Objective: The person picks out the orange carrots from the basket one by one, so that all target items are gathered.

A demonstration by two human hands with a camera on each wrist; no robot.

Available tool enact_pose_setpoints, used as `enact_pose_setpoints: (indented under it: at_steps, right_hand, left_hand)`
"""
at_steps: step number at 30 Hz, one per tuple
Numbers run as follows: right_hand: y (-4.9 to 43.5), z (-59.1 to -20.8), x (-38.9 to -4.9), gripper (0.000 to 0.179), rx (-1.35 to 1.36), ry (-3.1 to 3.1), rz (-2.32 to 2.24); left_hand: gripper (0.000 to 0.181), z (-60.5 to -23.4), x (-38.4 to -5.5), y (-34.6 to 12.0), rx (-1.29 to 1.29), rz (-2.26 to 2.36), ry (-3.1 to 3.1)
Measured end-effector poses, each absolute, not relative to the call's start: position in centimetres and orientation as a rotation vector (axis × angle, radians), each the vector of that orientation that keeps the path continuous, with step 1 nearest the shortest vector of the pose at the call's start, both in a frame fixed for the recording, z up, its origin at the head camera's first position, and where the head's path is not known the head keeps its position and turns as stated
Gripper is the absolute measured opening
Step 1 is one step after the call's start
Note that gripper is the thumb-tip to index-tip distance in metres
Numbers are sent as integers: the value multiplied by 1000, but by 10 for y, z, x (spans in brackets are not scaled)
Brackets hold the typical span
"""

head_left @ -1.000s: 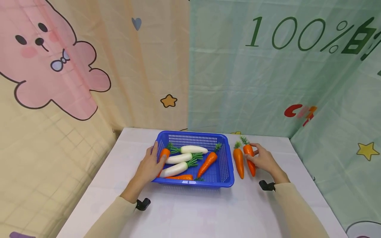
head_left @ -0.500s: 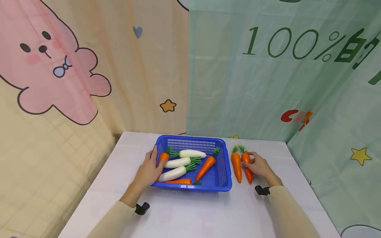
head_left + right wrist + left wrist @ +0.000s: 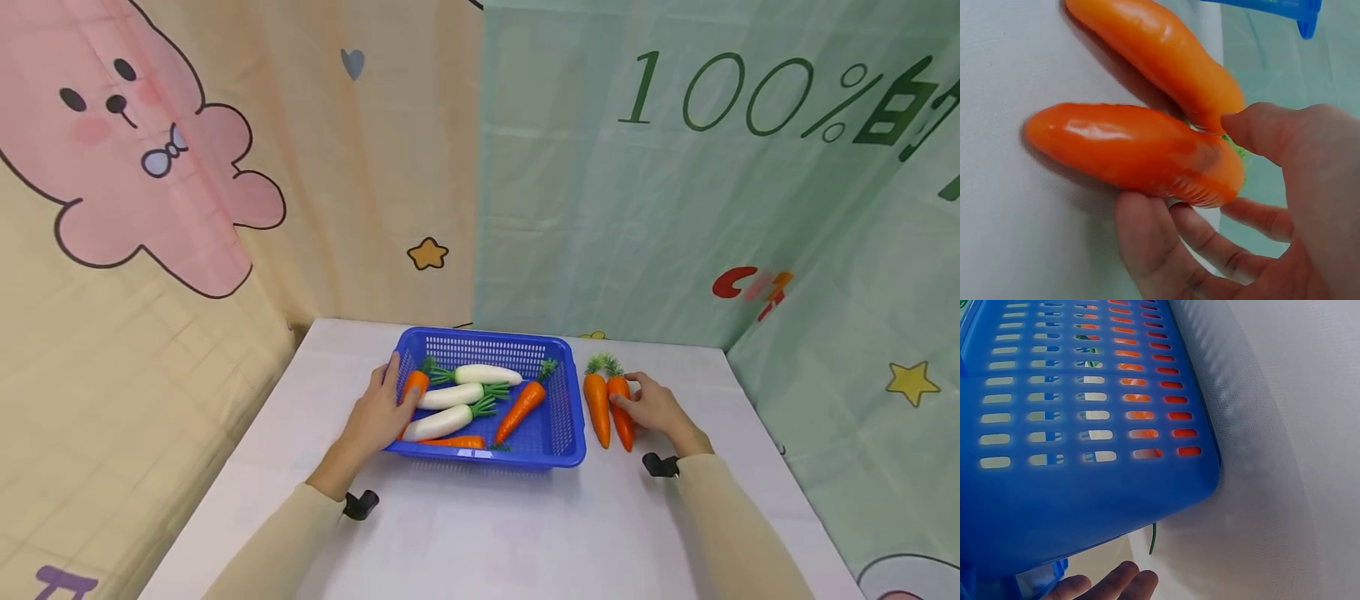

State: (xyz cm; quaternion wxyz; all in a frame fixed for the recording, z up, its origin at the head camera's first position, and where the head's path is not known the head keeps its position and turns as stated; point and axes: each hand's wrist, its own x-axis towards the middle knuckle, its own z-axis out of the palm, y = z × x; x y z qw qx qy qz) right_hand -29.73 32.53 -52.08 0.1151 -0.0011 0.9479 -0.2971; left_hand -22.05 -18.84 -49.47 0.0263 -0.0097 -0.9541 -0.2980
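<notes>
My left hand (image 3: 377, 414) grips the left rim of a blue plastic basket (image 3: 564, 457), its thumb lying over the edge; the left wrist view shows the slotted side wall (image 3: 1072, 506) with fingertips (image 3: 1124, 581) by the rim. Inside lie three white radishes (image 3: 450, 422) with green stems and some carrots (image 3: 522, 411). To the right of the basket, my right hand (image 3: 654, 407) holds a red-orange carrot (image 3: 1129, 150) between thumb and fingers. It lies on the table close beside a lighter orange carrot (image 3: 1166, 53), their leafy tops meeting.
The white-covered table (image 3: 480, 542) ends at a curtain (image 3: 600, 208) with printed cartoons behind it. More curtain hangs along the left and right sides. Black wrist cameras (image 3: 362, 505) sit on both wrists.
My right hand has shifted left, bringing its carrot up against the other carrot beside the basket. My left hand has stayed on the basket rim. The head view has tilted slightly.
</notes>
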Motion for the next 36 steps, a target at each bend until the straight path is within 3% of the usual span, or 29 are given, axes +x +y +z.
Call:
enact_pose_setpoints:
  at_steps: [7, 21, 31, 36]
  right_hand:
    - [329, -514, -292, 87, 40, 2792, -781]
    - [321, -504, -282, 75, 92, 2956, -692]
    - [289, -483, -299, 72, -249, 3117, -819]
    - [247, -450, -285, 63, -301, 3116, -762]
  left_hand:
    - [88, -496, -221, -189, -26, -943, -2933]
    - [88, -493, -219, -189, -44, -941, -2926]
    - [89, -493, -219, -190, -40, -943, -2940]
    - [88, -495, -219, -190, -46, -946, -2932]
